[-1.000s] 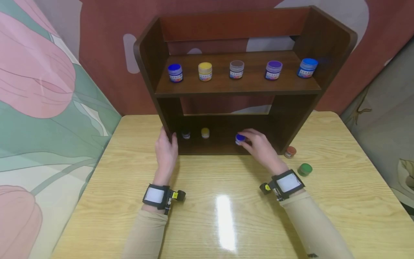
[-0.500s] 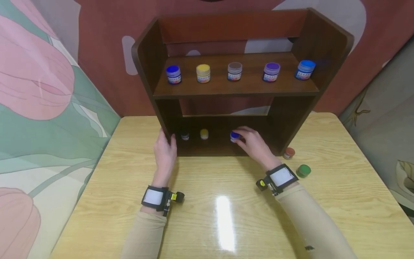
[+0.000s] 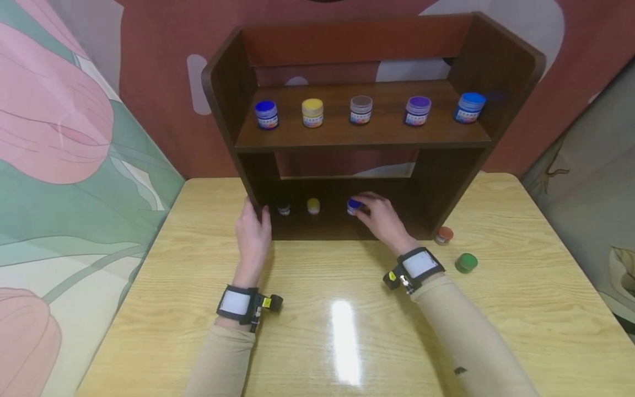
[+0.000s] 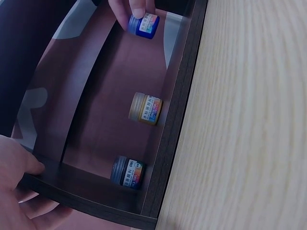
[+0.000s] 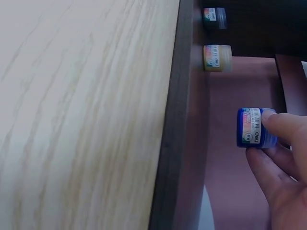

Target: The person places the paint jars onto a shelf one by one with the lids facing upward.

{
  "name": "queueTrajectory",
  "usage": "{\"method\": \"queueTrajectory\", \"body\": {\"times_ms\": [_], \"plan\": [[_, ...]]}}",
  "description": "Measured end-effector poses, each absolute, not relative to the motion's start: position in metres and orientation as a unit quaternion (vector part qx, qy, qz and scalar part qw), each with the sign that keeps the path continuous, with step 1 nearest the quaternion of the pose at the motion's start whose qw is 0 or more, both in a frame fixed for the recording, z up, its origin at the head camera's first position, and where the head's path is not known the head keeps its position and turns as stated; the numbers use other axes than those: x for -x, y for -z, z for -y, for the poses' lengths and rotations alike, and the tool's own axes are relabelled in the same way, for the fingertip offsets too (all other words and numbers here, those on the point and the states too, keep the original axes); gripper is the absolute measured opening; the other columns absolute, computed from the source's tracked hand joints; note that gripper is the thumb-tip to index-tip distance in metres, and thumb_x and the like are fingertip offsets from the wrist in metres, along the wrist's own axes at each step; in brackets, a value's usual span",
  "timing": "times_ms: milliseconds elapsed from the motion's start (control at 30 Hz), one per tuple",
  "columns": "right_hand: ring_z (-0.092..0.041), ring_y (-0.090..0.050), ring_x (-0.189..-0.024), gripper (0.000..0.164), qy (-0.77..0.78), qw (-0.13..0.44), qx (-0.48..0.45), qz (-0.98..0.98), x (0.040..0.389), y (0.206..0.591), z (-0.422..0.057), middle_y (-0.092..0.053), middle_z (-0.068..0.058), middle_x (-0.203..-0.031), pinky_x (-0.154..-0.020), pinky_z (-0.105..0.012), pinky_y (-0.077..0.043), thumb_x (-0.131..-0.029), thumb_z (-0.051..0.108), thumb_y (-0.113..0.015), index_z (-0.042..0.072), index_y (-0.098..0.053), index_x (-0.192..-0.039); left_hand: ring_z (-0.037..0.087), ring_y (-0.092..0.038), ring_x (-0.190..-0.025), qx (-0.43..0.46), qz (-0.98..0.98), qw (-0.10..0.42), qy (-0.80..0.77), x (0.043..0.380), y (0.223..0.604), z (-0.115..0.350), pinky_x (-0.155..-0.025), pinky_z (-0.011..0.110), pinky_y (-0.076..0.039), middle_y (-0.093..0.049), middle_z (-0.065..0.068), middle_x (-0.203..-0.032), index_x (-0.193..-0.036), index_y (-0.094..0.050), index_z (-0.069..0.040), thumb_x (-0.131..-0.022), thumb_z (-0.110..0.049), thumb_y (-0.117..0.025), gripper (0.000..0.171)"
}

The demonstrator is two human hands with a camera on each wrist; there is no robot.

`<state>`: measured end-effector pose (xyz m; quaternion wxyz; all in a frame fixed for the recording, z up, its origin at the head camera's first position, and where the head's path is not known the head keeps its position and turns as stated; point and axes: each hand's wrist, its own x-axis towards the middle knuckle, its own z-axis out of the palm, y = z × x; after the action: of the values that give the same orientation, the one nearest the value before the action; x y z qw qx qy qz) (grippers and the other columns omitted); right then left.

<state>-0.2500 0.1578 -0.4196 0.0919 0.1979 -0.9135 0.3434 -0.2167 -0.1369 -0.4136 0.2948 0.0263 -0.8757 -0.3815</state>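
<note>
My right hand [image 3: 384,218] pinches a small blue paint jar [image 5: 249,128] by its lid end, thumb on one side and fingers on the other. In the right wrist view the jar's base is apart from the lower board of the dark brown shelf [image 3: 364,144]. To its left on that board stand a yellow paint jar [image 4: 146,108] and a dark paint jar [image 4: 128,172]. My left hand [image 3: 253,229] grips the shelf's left side panel [image 4: 81,194], with the thumb inside and the fingers outside.
On the upper board stand a blue jar [image 3: 267,114], a yellow jar [image 3: 312,113], a grey-lidded jar [image 3: 360,110], a purple jar [image 3: 417,111] and a light blue jar [image 3: 469,107]. A red-brown jar [image 3: 444,235] and a green jar [image 3: 466,263] sit on the table [image 3: 297,331], right of the shelf.
My right hand has moved a little left along the lower board with the blue paint jar, toward the yellow one. The left hand has stayed on the side panel.
</note>
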Motion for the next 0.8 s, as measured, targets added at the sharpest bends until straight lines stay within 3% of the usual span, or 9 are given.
{"method": "queueTrajectory", "body": {"times_ms": [500,800], "plan": [[-0.034,-0.070,-0.107,0.035,-0.358,0.088,-0.174,0.913,0.259,0.431,-0.149,-0.065,-0.020,-0.128,-0.094,-0.043,-0.058,-0.094,0.011,-0.069,0.002,-0.065,-0.127,0.043,-0.068,-0.108,-0.024,0.874,0.302,0.379,0.217,0.415,0.138,-0.090,0.055,-0.056,-0.070,0.025,-0.116,-0.123,-0.057,0.002,-0.098,-0.012,-0.061,0.028],[-0.033,-0.071,-0.104,0.034,-0.344,0.093,-0.169,0.919,0.265,0.435,-0.148,-0.065,-0.020,-0.127,-0.093,-0.043,-0.059,-0.093,0.013,-0.070,0.002,-0.067,-0.125,0.043,-0.067,-0.110,-0.018,0.871,0.302,0.386,0.218,0.416,0.138,-0.095,0.052,-0.056,-0.069,0.025,-0.118,-0.125,-0.056,0.002,-0.098,-0.011,-0.060,0.030]]}}
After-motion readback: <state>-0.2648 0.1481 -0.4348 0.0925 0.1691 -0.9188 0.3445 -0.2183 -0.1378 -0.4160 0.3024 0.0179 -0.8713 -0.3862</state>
